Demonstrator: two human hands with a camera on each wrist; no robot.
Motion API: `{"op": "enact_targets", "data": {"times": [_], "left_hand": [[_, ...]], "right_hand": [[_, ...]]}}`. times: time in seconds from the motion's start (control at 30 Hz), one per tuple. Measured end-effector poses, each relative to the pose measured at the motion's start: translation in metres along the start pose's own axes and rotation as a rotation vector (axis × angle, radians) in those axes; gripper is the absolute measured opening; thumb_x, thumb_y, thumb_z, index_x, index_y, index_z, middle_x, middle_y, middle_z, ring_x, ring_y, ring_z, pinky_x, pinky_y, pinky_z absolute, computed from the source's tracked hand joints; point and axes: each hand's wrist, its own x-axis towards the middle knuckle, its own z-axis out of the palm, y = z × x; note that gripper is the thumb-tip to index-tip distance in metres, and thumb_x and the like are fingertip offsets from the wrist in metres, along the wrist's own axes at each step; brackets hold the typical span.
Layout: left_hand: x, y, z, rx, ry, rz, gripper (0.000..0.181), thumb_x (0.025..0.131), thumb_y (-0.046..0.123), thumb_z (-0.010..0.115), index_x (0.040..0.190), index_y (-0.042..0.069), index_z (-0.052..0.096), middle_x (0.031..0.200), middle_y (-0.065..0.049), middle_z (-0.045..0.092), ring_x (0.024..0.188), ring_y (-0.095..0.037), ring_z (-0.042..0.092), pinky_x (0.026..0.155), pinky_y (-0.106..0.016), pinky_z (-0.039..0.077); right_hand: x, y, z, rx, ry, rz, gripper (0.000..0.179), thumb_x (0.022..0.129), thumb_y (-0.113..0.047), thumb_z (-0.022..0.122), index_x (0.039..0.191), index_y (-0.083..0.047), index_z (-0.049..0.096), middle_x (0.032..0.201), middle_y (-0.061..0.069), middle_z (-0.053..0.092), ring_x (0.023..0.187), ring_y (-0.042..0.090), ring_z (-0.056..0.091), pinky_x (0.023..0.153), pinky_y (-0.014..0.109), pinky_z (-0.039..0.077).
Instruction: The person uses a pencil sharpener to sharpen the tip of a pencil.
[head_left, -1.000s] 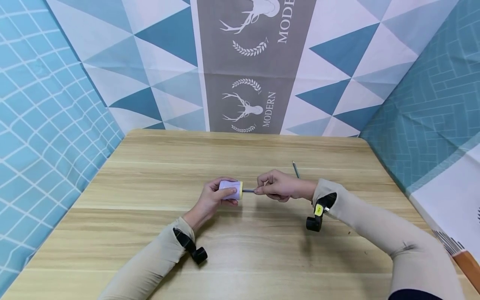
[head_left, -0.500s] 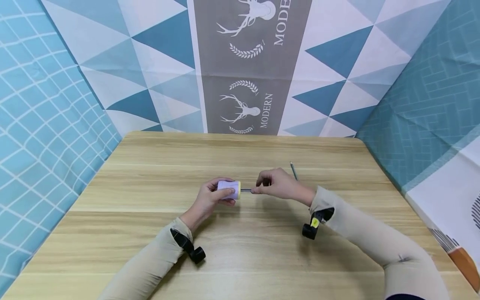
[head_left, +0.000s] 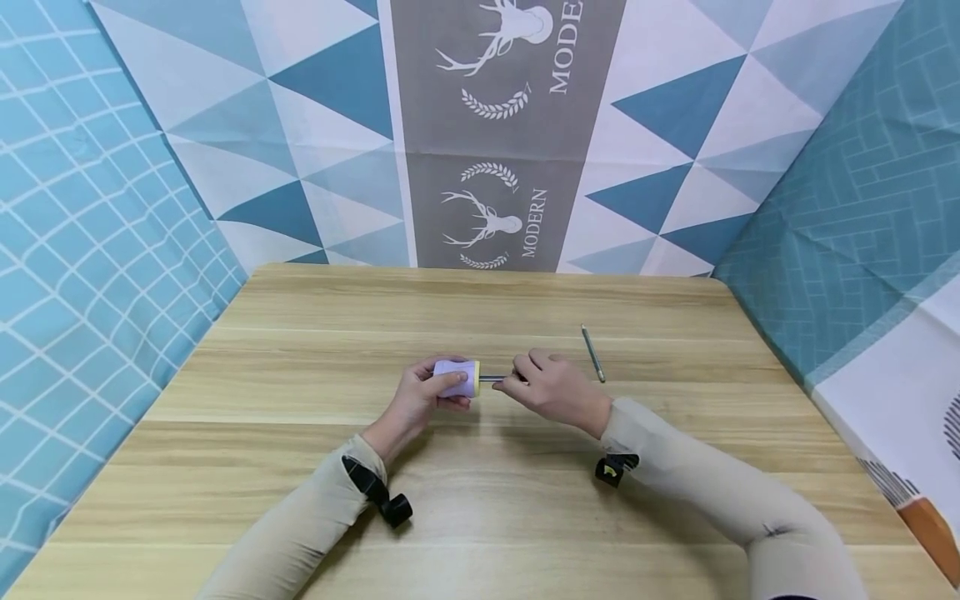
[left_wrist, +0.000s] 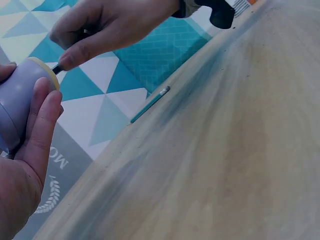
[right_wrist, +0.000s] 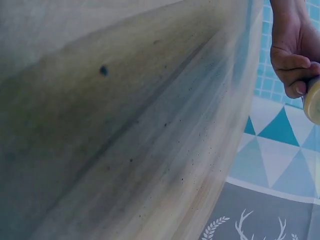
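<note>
My left hand point(head_left: 420, 396) grips a purple barrel-shaped pencil sharpener point(head_left: 454, 379) with a yellow rim, thumb across its side, above the middle of the table. A thin dark pencil point(head_left: 491, 378) sticks out of the yellow end towards the right. My right hand point(head_left: 553, 389) pinches that pencil close to the sharpener, knuckles turned up. The left wrist view shows the right thumb and fingers on the pencil point(left_wrist: 57, 69) just off the yellow rim. At the right edge of the right wrist view, the left hand point(right_wrist: 295, 55) holds the sharpener point(right_wrist: 313, 102); the right hand is outside that view.
A teal pencil point(head_left: 592, 352) lies on the wooden table point(head_left: 337, 308) just beyond the right hand. Patterned cloths point(head_left: 480, 150) hang behind the table and along both sides. Each wrist wears a black camera point(head_left: 396, 510).
The right hand has rolled over around the held pencil, its wrist and forearm shifting left and nearer. More of the teal pencil on the table now shows. The left hand is nearly still.
</note>
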Motion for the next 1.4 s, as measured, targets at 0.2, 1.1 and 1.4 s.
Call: {"op": "enact_targets", "data": {"times": [0.2,1.1,1.4], "left_hand": [[-0.001,-0.002,-0.001,-0.019,0.020,-0.018,0.023,0.087,-0.004,0.059,0.099,0.013,0.071,0.089,-0.012,0.064,0.056,-0.018,0.067,0.057,-0.034,0.064],[-0.001,0.004,0.002,0.023,-0.098,0.014,0.029,0.082,-0.008,0.062,0.104,0.009,0.071,0.088,-0.012,0.063,0.059,-0.021,0.069,0.058,-0.034,0.064],[0.001,0.007,0.002,0.040,-0.080,-0.021,0.028,0.083,-0.005,0.062,0.103,0.012,0.071,0.090,-0.013,0.062,0.060,-0.020,0.069,0.061,-0.034,0.064]], "right_hand": [[0.006,0.002,0.002,0.054,-0.039,-0.040,0.036,0.109,-0.023,0.036,0.082,-0.007,0.053,0.067,0.002,0.043,0.048,0.010,0.038,0.035,0.017,0.030],[0.018,0.034,-0.003,1.784,-1.051,1.226,0.037,0.103,-0.030,0.052,0.073,-0.009,0.049,0.052,-0.001,0.038,0.039,0.007,0.028,0.032,0.018,0.022],[0.025,0.034,-0.019,1.386,-0.908,1.020,0.034,0.103,-0.034,0.054,0.081,-0.008,0.057,0.061,0.002,0.054,0.047,0.012,0.046,0.040,0.023,0.039]]}}
